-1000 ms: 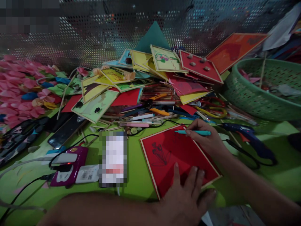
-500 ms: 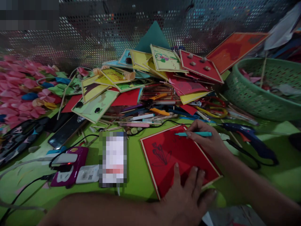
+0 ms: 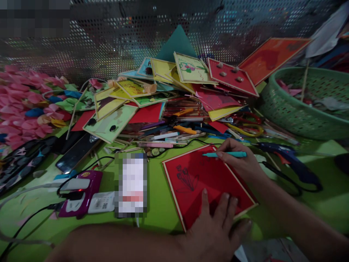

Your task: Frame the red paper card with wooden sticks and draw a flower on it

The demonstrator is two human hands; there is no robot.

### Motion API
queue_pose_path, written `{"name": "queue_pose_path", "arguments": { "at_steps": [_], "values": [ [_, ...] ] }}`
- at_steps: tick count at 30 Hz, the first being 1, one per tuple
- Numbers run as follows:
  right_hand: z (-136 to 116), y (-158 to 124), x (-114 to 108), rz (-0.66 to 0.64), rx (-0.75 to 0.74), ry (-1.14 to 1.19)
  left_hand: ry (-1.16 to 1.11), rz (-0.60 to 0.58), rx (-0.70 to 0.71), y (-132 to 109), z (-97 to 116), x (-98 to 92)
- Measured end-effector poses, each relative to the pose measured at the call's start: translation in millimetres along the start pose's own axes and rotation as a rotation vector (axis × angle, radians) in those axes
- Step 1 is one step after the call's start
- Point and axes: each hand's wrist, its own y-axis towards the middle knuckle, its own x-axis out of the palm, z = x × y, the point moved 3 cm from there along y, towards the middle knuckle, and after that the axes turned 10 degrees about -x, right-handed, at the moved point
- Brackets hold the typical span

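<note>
A red card [image 3: 188, 207] with pale wooden strips along its edges lies on the green table in front of me. Dark tulips [image 3: 185, 178] are drawn on its left part. My right hand [image 3: 240, 160] pinches a turquoise pen [image 3: 231, 154], its tip pointing left over the card's upper part; whether the tip touches the surface I cannot tell. Fingers spread, my left hand [image 3: 215, 225] presses flat on the lower part of the card, covering some of its near edge.
Behind the card is a heap of framed cards [image 3: 192, 69], pens and scissors [image 3: 245, 129]. On the right are a glue gun [image 3: 294, 162] and a green basket [image 3: 308, 116]. A purple power strip [image 3: 92, 189], a blurred-out phone [image 3: 132, 185] and pink paper flowers [image 3: 24, 105] occupy the left.
The turquoise pen's tip has shifted very slightly left at most. Both hands keep their places, and the card has not moved.
</note>
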Motion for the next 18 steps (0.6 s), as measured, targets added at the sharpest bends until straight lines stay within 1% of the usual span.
{"name": "queue_pose_path", "arguments": {
  "at_steps": [3,8,18],
  "values": [
    [-1.4,0.9,0.9,0.015,0.012,0.039,-0.003,-0.015,0.001,0.1,0.9,1.0],
    [-2.4,1.6,3.0,0.000,0.003,0.049,0.002,-0.027,0.000,-0.2,3.2,4.2],
    [-3.3,2.4,4.5,-0.013,-0.017,-0.021,0.007,-0.014,0.013,-0.4,2.2,3.0]
  ]
}}
